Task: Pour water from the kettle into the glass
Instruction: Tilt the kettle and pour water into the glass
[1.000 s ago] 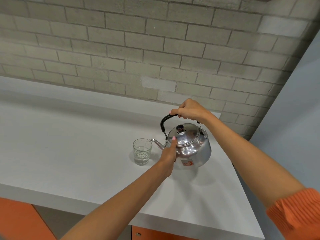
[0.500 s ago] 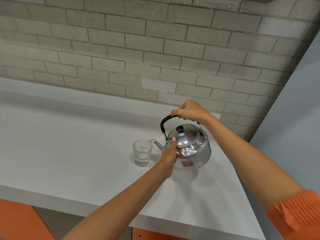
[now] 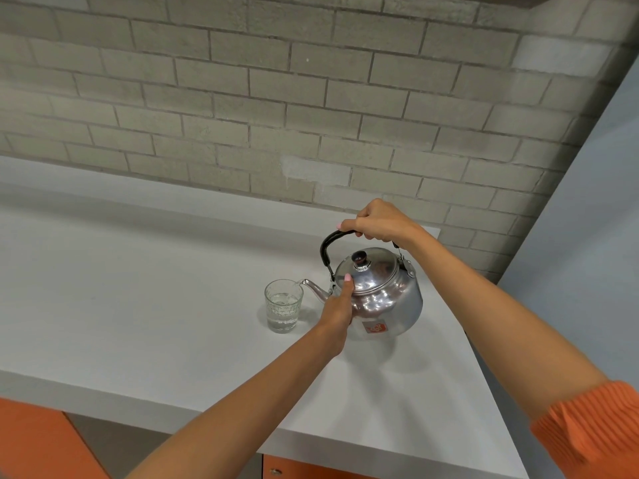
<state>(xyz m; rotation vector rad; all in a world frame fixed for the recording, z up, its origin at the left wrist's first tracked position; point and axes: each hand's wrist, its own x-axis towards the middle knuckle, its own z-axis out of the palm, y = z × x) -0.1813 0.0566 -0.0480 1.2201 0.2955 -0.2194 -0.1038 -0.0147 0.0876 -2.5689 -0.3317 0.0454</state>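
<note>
A shiny metal kettle [image 3: 387,299] with a black handle and a dark lid knob hangs tilted to the left over the white counter [image 3: 138,305]. My right hand [image 3: 377,221] is closed around the top of the handle. My left hand [image 3: 340,302] presses against the kettle's front side, thumb on the lid rim. The spout tip reaches over the rim of a patterned clear glass [image 3: 283,305], and a thin stream of water runs into it. The glass stands upright and is well over half full of water.
A grey brick wall [image 3: 311,98] runs behind the counter. A pale grey wall panel [image 3: 587,219] closes in the right side. The counter's right edge and front corner lie near the kettle, with orange cabinet fronts [image 3: 34,440] below.
The kettle has tipped a little further to the left, bringing the spout over the glass rim. Both hands keep their hold.
</note>
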